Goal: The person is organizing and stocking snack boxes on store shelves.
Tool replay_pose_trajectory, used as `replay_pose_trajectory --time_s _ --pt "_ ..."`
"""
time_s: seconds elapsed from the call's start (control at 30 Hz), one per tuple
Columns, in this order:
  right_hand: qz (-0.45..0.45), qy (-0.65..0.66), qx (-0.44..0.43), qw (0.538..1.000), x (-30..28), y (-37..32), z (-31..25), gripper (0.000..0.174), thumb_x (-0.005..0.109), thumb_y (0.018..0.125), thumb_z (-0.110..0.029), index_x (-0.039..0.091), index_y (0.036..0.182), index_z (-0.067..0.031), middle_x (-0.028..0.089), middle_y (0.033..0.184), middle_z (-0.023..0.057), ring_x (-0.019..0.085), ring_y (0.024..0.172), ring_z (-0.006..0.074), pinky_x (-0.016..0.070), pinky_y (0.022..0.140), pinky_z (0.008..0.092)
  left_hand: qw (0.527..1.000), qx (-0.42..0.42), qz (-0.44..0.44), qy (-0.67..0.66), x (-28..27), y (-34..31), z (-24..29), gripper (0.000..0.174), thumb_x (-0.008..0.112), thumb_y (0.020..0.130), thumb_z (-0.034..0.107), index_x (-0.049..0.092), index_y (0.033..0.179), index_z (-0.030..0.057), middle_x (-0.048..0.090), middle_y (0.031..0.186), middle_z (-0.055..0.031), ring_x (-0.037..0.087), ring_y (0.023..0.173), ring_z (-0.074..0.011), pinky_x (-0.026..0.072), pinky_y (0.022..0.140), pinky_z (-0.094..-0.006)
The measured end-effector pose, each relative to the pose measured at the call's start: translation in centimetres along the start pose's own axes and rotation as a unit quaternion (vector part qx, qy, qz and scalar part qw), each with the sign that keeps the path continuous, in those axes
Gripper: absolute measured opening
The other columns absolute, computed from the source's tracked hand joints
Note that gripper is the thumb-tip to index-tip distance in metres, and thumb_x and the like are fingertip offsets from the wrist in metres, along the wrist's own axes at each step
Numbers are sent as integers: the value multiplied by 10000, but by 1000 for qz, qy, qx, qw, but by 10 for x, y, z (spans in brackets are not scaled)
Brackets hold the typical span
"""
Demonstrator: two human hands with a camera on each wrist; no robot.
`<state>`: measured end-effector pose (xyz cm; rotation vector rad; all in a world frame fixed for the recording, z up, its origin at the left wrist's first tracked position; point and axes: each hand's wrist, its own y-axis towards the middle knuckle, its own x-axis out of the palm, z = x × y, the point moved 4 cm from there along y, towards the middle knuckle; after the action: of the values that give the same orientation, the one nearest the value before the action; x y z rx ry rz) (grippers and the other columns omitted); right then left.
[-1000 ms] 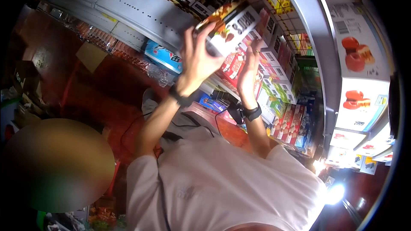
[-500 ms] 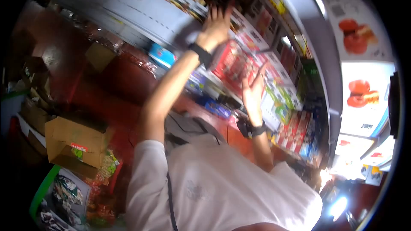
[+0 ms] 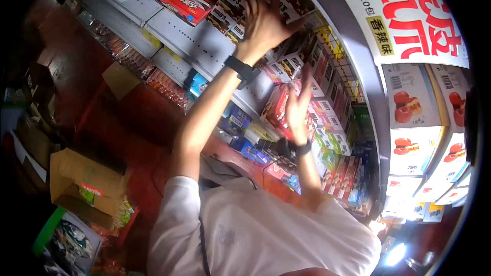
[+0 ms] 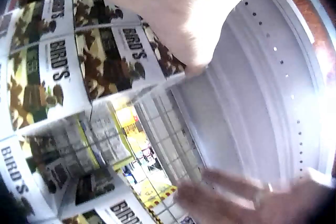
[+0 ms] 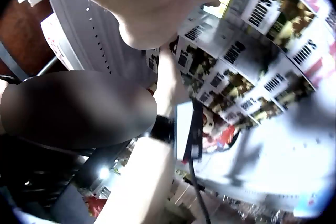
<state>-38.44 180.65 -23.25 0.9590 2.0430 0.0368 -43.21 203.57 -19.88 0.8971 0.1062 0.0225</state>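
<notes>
My left hand (image 3: 263, 28) is raised with its fingers spread over the stacked BIRD'S boxes (image 3: 230, 2). Its palm (image 4: 163, 3) overlaps the brown-and-yellow patterned boxes (image 4: 105, 61) in the left wrist view. Nothing shows gripped in it. My right hand (image 3: 298, 105) is lower down, fingers straight and pointing up, beside a red snack box (image 3: 276, 110); it holds nothing. In the left wrist view that right hand (image 4: 252, 203) is blurred, with a ring on one finger. The right wrist view has BIRD'S boxes (image 5: 241, 82) beyond the left forearm.
A bare stretch of grey shelf (image 3: 199, 41) runs left of the stack, with a red box (image 3: 186, 2) on it. Pink and green boxes (image 3: 327, 110) stand at the right by a wire mesh. Fruit-printed cartons (image 3: 411, 107) rise farther right. An open cardboard box (image 3: 87, 184) lies lower left.
One second ago my left hand gripped a BIRD'S box; it now holds none and has moved up over the stack. My right hand stays near the red box. The view has shifted.
</notes>
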Motion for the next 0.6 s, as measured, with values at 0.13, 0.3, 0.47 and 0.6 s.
replay_pose_trajectory --time_s 0.13,0.3,0.47,0.6 --pt "66 85 -54 993 12 101 25 603 395 1107 -281 255 1616 10 300 1662 212 302 1534 307 244 1261 413 990 -105 -86 -38 34 -45 11 984 786 860 390 276 1611 12 281 1451 -384 322 1303 -570 327 1083 -632" --pt "39 314 66 946 38 158 47 392 467 1073 -275 424 1378 -33 452 1362 135 437 1278 245 349 1097 368 992 -70 20 -102 32 -44 7 934 794 776 142 336 1578 3 301 1445 -354 331 1330 -535 385 1094 -612" --pt "1 395 120 911 53 175 46 249 548 1031 -306 638 1079 -78 621 991 59 581 970 179 461 898 324 987 -90 72 -108 38 -41 3 816 749 784 82 380 1495 -74 363 1414 -378 399 1290 -537 380 1109 -568" --pt "57 411 41 909 49 163 40 239 518 1030 -285 623 953 -84 581 823 4 534 766 142 428 722 284 992 -94 49 -73 43 -31 -3 751 704 819 91 360 1451 -122 354 1463 -388 427 1293 -559 389 1113 -548"
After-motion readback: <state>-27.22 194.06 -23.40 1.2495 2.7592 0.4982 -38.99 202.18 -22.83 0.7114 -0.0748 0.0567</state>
